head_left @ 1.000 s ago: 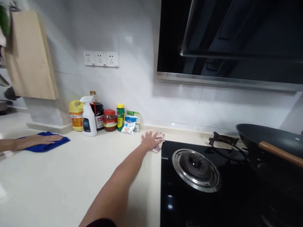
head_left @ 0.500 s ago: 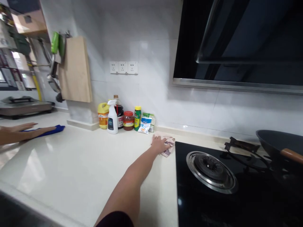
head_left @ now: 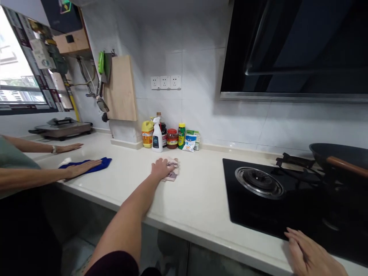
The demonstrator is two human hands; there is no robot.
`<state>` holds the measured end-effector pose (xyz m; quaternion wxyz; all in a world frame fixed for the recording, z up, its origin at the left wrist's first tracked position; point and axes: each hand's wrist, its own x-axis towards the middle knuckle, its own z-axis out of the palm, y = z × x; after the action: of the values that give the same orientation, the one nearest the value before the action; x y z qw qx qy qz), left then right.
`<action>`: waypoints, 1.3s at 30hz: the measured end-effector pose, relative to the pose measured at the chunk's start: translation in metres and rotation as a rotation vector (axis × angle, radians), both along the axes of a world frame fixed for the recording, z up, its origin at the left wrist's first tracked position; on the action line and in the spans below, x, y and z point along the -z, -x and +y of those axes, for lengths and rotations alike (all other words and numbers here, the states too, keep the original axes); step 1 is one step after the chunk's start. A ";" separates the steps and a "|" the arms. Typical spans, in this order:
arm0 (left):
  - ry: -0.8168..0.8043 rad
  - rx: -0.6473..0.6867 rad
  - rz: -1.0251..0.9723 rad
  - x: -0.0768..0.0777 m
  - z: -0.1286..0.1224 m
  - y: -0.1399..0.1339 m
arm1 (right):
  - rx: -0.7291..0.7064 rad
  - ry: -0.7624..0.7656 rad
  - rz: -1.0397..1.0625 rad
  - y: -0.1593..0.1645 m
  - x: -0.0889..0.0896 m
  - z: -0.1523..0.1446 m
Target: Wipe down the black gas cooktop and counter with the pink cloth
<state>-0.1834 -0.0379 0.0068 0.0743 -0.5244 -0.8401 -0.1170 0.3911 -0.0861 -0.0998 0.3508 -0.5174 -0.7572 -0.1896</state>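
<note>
My left hand [head_left: 161,168] presses down on a crumpled pinkish patterned cleaning cloth [head_left: 173,173], its fingers curled over it on the white countertop [head_left: 195,191]. Part of the cloth is hidden under the palm. At the lower right, my right hand [head_left: 312,251] lies by the counter's front edge, fingers stretched out, beside the black gas stove [head_left: 244,209]. Nothing shows in it. Behind the cloth stand a white spray bottle [head_left: 157,137], a yellow jug [head_left: 147,135], a red-lidded jar [head_left: 172,139], a green container [head_left: 181,137] and a blue-and-white packet [head_left: 189,143].
On the left, another person's hand [head_left: 82,168] lies on a blue cloth [head_left: 103,164]; their other hand [head_left: 69,148] rests flat on the counter. An electric pan [head_left: 64,129] stands behind. A wok [head_left: 342,153] sits on the stove under the range hood [head_left: 287,50].
My left hand and the cloth have moved left, away from the stove. My right hand has come into view. The view has shifted left, showing more of the co-worker.
</note>
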 end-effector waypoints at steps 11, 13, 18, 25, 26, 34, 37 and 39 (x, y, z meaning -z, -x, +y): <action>-0.014 0.145 0.001 0.008 -0.158 -0.041 | -0.040 -0.018 0.144 0.012 -0.001 -0.009; 0.022 0.208 -0.006 0.007 -0.176 -0.059 | -0.053 -0.002 0.153 0.011 -0.001 -0.009; 0.083 0.322 -0.024 0.000 -0.201 -0.078 | -0.068 0.055 0.145 0.005 0.008 -0.007; 0.082 0.228 0.008 0.007 -0.192 -0.070 | -0.184 0.046 0.195 -0.015 0.009 0.010; 0.085 0.223 -0.001 0.009 -0.185 -0.068 | -0.199 0.057 0.176 -0.021 0.007 0.014; -0.021 0.197 0.041 0.014 -0.099 -0.068 | -0.239 0.093 0.013 -0.044 -0.006 0.021; -0.010 0.163 0.032 0.013 -0.058 -0.079 | -0.217 0.078 -0.062 -0.039 -0.009 0.016; 0.003 0.159 0.013 0.011 -0.030 -0.089 | -0.188 0.064 -0.065 -0.035 -0.012 0.013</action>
<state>-0.0944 -0.0682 -0.0046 0.0693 -0.5905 -0.7954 -0.1177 0.4262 -0.0736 -0.0882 0.3254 -0.4485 -0.8192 -0.1480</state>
